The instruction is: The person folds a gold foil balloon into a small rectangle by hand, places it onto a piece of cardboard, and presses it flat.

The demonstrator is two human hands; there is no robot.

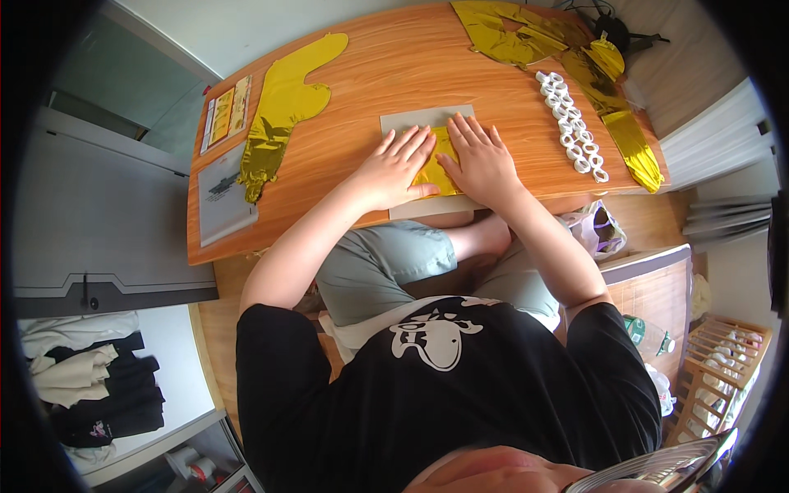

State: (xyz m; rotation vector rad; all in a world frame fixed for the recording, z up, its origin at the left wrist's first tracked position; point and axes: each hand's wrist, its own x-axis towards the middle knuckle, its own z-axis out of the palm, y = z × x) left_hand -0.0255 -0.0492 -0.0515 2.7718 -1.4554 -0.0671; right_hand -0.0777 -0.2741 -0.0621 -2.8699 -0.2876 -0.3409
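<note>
Both hands lie flat near the table's front edge. My left hand (394, 170), fingers stretched out, presses on the left side of a small piece of shiny gold foil (446, 145). On its right side rests my right hand (483, 164), also flat with the fingers straight. Beneath the foil is a flat grey sheet (403, 121), whose far and near ends stick out past the hands. The fingers partly cover the foil, so its full outline is hidden. Neither hand grips anything.
A flat gold foil balloon (297, 92), a printed card packet (225, 115) and a clear plastic sleeve (222, 201) lie left on the wooden table (362, 94). Several white rings (567, 123) stand in rows at right, beside more crumpled gold foil (514, 37). A bag (598, 230) sits below.
</note>
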